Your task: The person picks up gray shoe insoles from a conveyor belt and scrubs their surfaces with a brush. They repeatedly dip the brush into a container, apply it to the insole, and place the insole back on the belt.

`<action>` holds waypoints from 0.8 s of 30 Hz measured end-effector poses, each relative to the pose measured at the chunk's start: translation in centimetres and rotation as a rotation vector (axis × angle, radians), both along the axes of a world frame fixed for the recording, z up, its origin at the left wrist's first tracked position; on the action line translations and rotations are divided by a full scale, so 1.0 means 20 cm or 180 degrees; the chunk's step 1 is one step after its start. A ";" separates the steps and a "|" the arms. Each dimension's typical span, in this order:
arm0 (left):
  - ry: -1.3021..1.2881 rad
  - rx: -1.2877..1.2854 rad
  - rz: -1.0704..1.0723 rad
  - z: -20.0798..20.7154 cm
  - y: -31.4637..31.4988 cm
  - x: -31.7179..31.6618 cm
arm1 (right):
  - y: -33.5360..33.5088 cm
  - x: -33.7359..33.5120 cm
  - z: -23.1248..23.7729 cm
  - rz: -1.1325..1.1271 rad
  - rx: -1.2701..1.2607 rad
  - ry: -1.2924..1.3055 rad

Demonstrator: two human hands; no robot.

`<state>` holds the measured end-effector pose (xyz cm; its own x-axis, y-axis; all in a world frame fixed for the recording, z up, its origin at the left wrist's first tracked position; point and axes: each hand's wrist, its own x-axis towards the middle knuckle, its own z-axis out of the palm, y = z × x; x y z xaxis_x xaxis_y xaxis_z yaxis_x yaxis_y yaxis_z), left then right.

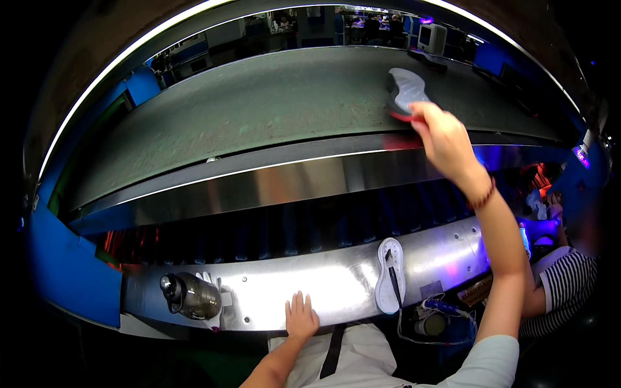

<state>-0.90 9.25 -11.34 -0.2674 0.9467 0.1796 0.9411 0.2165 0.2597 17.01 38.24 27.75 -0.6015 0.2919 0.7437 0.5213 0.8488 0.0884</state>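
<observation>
grey sole [409,85] is pinched by the right hand [447,142] over the belt [259,97]; left hand [302,317] lies flat before the belt. likely a transfer, calling for gentle release.

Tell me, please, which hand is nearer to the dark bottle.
Left. The left hand is on the metal ledge, right of the bottle; the right hand is farther off, at the grey sole over the belt.
</observation>
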 end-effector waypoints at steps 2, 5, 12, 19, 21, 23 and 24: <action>-0.0007 0.0030 0.0056 0.00 -0.01 -0.01 | -0.26 0.02 -0.06 0.0719 0.0267 0.0273; -0.0115 0.0211 0.0065 0.00 -0.01 -0.01 | -0.60 0.15 -0.20 0.1243 0.0338 -0.0058; -0.4819 0.0470 0.0233 -0.05 0.05 -0.13 | -1.15 0.27 -0.71 0.1643 -0.0409 -0.0339; -0.8226 0.0294 0.0869 0.25 0.03 0.02 | -1.44 0.11 -1.23 0.1906 -0.1634 0.0001; -0.8659 0.0503 0.0873 0.23 -0.03 0.06 | -1.44 0.12 -1.26 0.1904 -0.1910 -0.0172; -0.7853 0.0724 0.1408 0.24 -0.06 0.05 | -1.48 0.14 -1.27 0.1836 -0.2372 -0.0138; -0.7868 0.0664 0.1322 0.23 -0.07 0.03 | -1.49 0.18 -1.28 0.1802 -0.2606 -0.0130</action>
